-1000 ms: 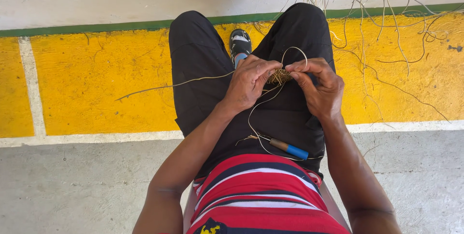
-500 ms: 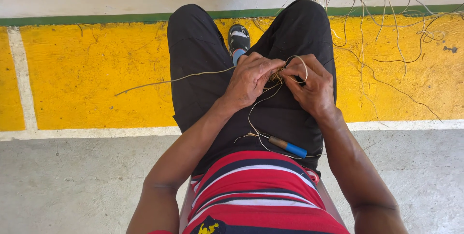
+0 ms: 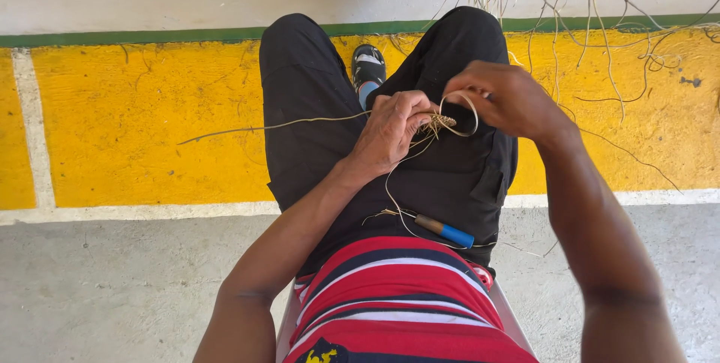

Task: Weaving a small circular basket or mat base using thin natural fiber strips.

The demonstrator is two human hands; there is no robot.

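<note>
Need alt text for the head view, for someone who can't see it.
Seated person's left hand pinches a small woven fibre knot over the lap while the right hand pulls a fibre loop. A blue-handled tool lies on the lap; loose fibres hang beyond.

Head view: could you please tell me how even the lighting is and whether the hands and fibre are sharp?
Head view: soft, even daylight with no hard shadows or glare; left hand and the small woven fibre piece are fairly sharp, right hand slightly soft; the edges bow a little from the wide lens.
</note>
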